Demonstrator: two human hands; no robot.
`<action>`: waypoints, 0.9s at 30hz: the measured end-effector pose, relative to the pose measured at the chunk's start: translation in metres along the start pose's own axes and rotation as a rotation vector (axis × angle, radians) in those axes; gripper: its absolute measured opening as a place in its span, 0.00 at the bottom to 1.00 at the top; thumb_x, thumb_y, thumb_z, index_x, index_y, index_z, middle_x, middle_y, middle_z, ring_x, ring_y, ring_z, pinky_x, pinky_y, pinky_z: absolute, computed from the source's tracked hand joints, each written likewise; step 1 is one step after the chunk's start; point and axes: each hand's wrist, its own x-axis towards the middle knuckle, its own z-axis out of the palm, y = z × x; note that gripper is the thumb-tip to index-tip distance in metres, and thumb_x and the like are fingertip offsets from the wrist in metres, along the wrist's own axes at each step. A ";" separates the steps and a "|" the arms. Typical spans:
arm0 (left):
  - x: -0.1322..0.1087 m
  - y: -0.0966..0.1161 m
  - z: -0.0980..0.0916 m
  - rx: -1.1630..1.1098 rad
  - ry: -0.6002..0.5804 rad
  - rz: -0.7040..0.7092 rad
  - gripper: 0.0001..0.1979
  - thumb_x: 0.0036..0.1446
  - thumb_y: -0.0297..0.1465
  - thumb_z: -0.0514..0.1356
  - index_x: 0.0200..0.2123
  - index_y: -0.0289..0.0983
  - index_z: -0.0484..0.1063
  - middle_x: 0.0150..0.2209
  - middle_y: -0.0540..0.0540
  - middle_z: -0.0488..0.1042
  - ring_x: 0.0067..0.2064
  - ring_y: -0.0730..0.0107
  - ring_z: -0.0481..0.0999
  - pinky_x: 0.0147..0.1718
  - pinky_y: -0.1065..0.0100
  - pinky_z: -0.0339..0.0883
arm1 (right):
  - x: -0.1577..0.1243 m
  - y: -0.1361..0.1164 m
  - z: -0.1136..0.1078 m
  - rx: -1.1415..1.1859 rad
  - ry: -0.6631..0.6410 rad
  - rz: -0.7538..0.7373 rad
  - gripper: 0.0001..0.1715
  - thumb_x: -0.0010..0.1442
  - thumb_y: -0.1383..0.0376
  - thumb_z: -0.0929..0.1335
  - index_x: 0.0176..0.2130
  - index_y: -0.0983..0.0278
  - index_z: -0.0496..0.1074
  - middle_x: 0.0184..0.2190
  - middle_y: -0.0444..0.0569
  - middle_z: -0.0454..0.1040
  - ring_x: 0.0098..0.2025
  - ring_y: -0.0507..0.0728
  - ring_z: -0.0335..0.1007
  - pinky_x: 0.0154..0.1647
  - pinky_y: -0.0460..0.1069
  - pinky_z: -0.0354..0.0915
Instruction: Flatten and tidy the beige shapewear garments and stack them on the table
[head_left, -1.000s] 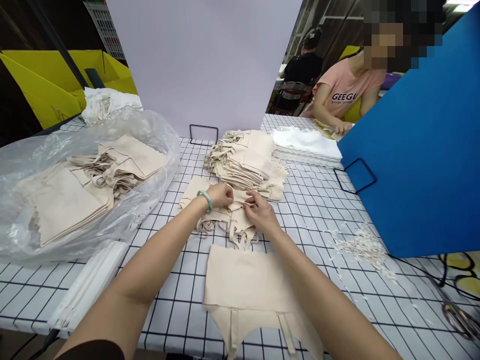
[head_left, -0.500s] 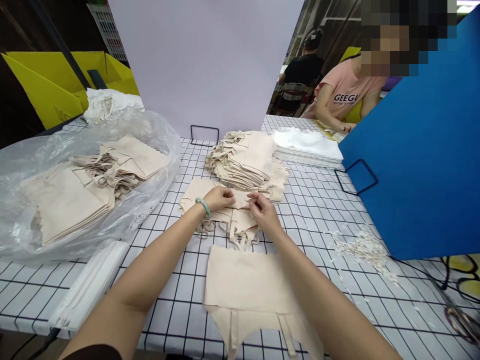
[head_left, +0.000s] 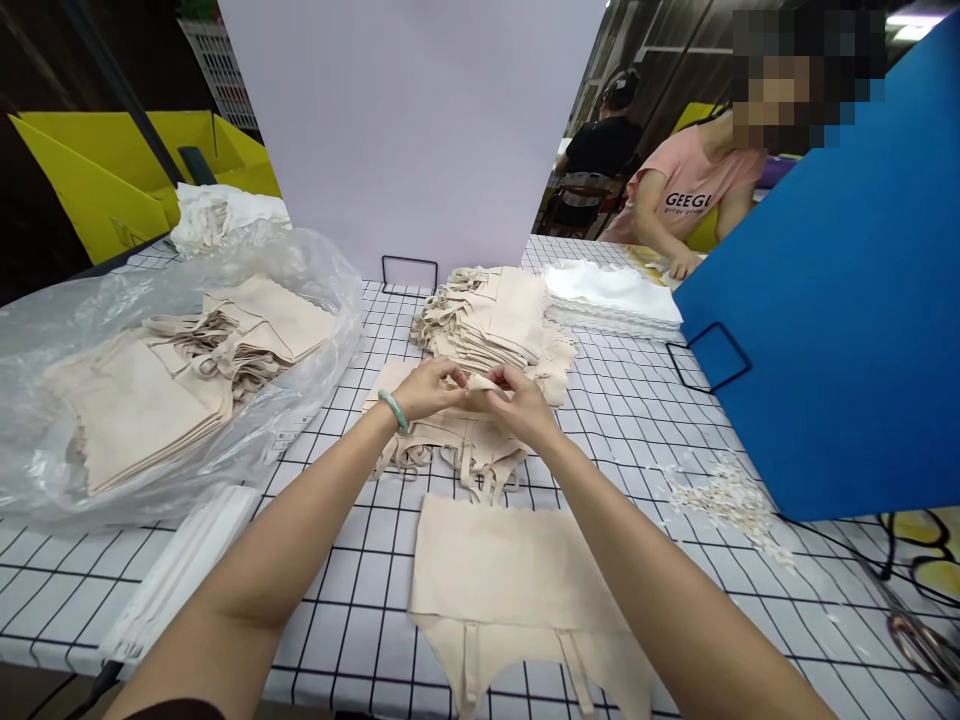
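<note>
Fingers of my left hand (head_left: 431,388), above a green bangle, pinch the upper edge of a beige strappy camisole (head_left: 484,402). My right hand (head_left: 525,408) grips the same edge a little to the right, and the cloth is folded up between the fingertips. Its straps seem to trail toward me, though my hands hide part of it. Nearer to me another beige camisole (head_left: 495,560) lies flat, straps toward the table edge, partly under my right forearm. Just beyond my hands rises a stack of beige camisoles (head_left: 514,310).
At left, a clear plastic bag (head_left: 330,270) holds more beige garments, beside a white strip-shaped object (head_left: 176,570). White folded cloth (head_left: 611,290), a blue panel (head_left: 840,300), small white scraps (head_left: 727,495) and scissors (head_left: 919,640) are at right. A co-worker in pink (head_left: 694,185) sits beyond.
Both hands have drawn closer together and lifted slightly away from me. The camisole edge between them is now raised and folded, where before it lay flatter.
</note>
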 end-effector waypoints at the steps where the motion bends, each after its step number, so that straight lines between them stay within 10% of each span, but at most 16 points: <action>1: -0.001 0.003 -0.001 -0.002 0.017 0.004 0.07 0.52 0.36 0.62 0.32 0.38 0.74 0.40 0.45 0.74 0.50 0.56 0.70 0.52 0.57 0.66 | 0.000 -0.001 0.000 0.036 -0.002 0.010 0.06 0.54 0.62 0.66 0.35 0.60 0.68 0.32 0.43 0.71 0.36 0.55 0.66 0.39 0.50 0.62; 7: 0.003 0.008 -0.019 0.215 -0.038 0.026 0.29 0.44 0.28 0.62 0.54 0.42 0.69 0.54 0.43 0.71 0.59 0.50 0.65 0.59 0.50 0.59 | 0.011 -0.018 -0.004 0.302 -0.024 -0.003 0.10 0.54 0.59 0.70 0.34 0.60 0.66 0.30 0.42 0.68 0.33 0.53 0.64 0.34 0.49 0.62; 14: 0.000 0.006 -0.076 0.429 -0.114 -0.093 0.05 0.44 0.34 0.66 0.26 0.40 0.75 0.36 0.47 0.77 0.50 0.50 0.70 0.54 0.47 0.61 | 0.017 -0.079 -0.043 0.517 -0.089 -0.167 0.15 0.57 0.57 0.74 0.36 0.58 0.65 0.31 0.41 0.71 0.32 0.50 0.67 0.29 0.46 0.64; 21: -0.045 0.057 -0.110 -0.222 -0.039 -0.030 0.11 0.44 0.33 0.70 0.31 0.35 0.74 0.29 0.50 0.74 0.37 0.64 0.77 0.38 0.62 0.72 | -0.021 -0.109 -0.119 0.325 0.270 -0.379 0.15 0.55 0.54 0.77 0.39 0.55 0.73 0.33 0.43 0.75 0.37 0.54 0.73 0.39 0.52 0.72; 27: -0.086 0.121 -0.084 -0.621 0.256 0.083 0.12 0.46 0.24 0.72 0.30 0.36 0.71 0.32 0.50 0.75 0.44 0.61 0.79 0.42 0.61 0.75 | -0.094 -0.122 -0.167 0.083 0.604 -0.470 0.09 0.58 0.54 0.74 0.39 0.52 0.79 0.36 0.38 0.80 0.43 0.57 0.78 0.46 0.59 0.69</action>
